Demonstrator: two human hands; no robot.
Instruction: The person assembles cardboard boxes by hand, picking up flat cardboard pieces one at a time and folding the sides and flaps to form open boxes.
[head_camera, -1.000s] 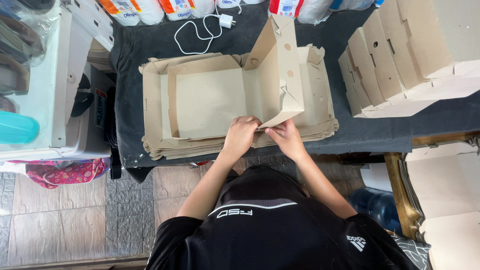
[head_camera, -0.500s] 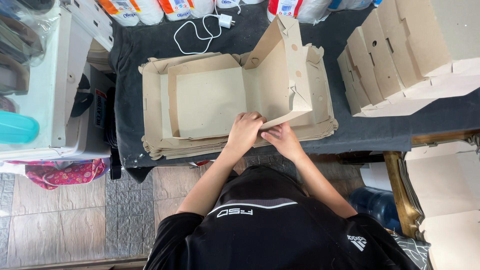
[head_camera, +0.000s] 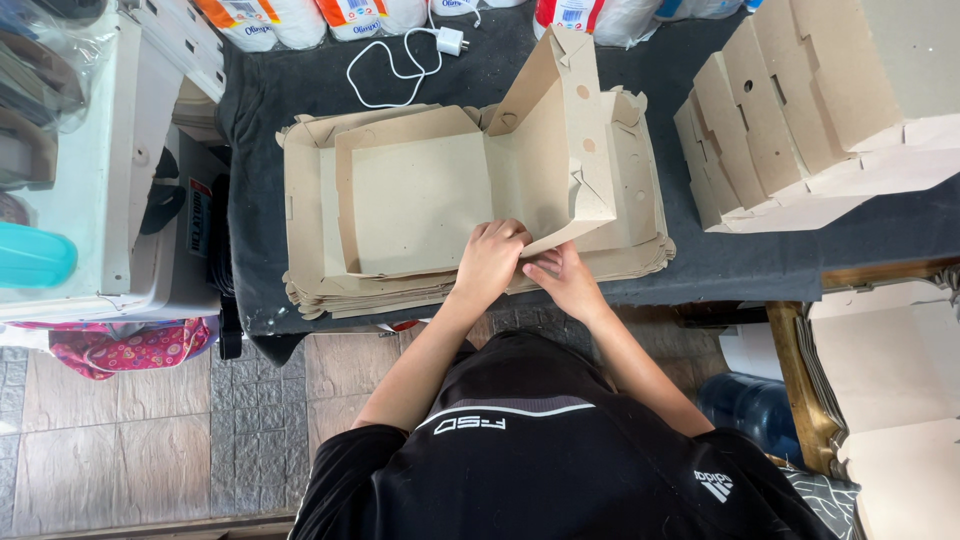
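Note:
A half-folded brown cardboard box (head_camera: 430, 195) lies on top of a stack of flat box blanks (head_camera: 320, 285) on a dark-covered table (head_camera: 255, 150). Its right half stands up as a lid panel (head_camera: 555, 130) with a folded side flap. My left hand (head_camera: 490, 260) presses on the box's near edge, fingers curled over the front wall. My right hand (head_camera: 565, 280) pinches the lower corner of the raised panel's flap, close beside my left hand.
Several folded boxes (head_camera: 800, 110) are stacked at the right. A white charger and cable (head_camera: 400, 60) lie at the table's back, near wrapped rolls (head_camera: 300, 15). A white plastic unit (head_camera: 100, 170) stands at the left. More cardboard (head_camera: 890, 400) and a blue water jug (head_camera: 755, 405) sit lower right.
The raised panel has swung more upright and to the right, and both hands have shifted slightly along the near edge, still on the flap.

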